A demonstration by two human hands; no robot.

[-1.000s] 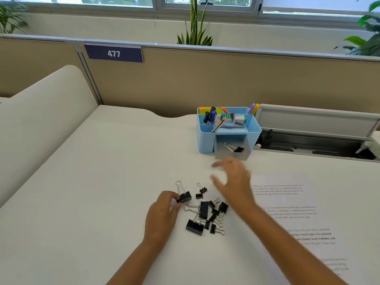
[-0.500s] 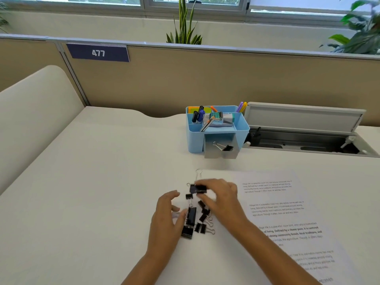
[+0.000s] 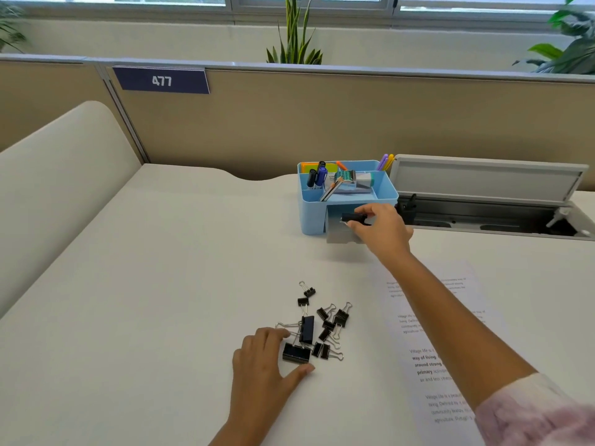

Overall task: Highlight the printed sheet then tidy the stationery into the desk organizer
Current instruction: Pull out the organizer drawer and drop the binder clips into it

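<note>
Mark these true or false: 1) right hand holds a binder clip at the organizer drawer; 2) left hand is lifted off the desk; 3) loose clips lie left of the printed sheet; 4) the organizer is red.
1) True: the right hand pinches a binder clip at the drawer.
2) False: the left hand rests on the desk, touching a large clip.
3) True: the loose clips lie left of the sheet.
4) False: the organizer is light blue.

Printed sheet [image 3: 457, 317] partly covered by the right forearm and cut off at the bottom edge, its text too small to read, drawer [image 3: 341, 235] interior behind the right hand [image 3: 383, 230] hidden, organizer [image 3: 314, 214] contents too crowded to identify
</note>
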